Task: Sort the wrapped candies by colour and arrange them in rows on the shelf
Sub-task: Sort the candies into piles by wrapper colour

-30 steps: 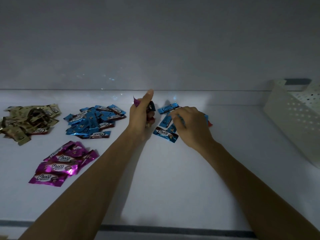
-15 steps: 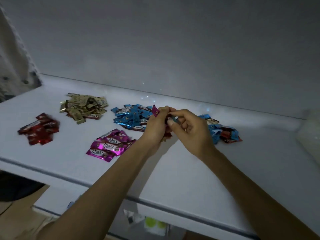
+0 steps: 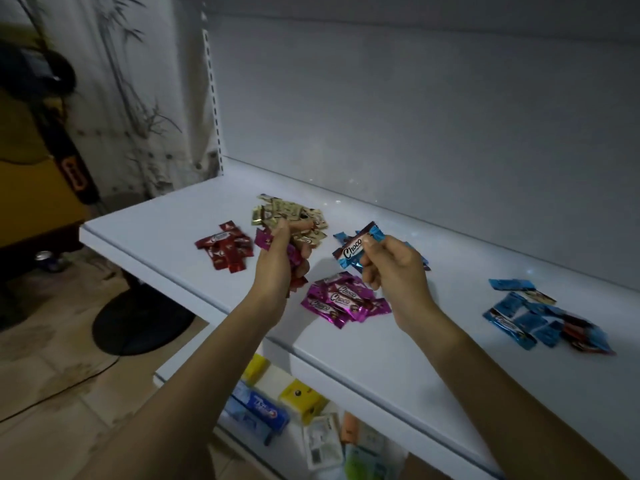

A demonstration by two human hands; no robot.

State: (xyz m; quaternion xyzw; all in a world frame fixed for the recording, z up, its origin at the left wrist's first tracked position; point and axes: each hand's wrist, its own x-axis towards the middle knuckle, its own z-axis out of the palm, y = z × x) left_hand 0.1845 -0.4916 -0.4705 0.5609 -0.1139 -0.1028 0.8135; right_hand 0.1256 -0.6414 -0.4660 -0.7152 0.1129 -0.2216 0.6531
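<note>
Head view, left hand clutching candies, right hand pinching blue candy

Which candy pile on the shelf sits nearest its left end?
The red pile, left of the gold pile; the pink pile and mostly blue pile lie farther right.

The blue candy pinched in the right hand bears the word "Choco" in white script, with a smaller line beneath it too small to read. The same "Choco" stands on several wrappers of the magenta pile. The white marks on the red pile and the lettering on the blue box lower down are too blurred to read
</note>
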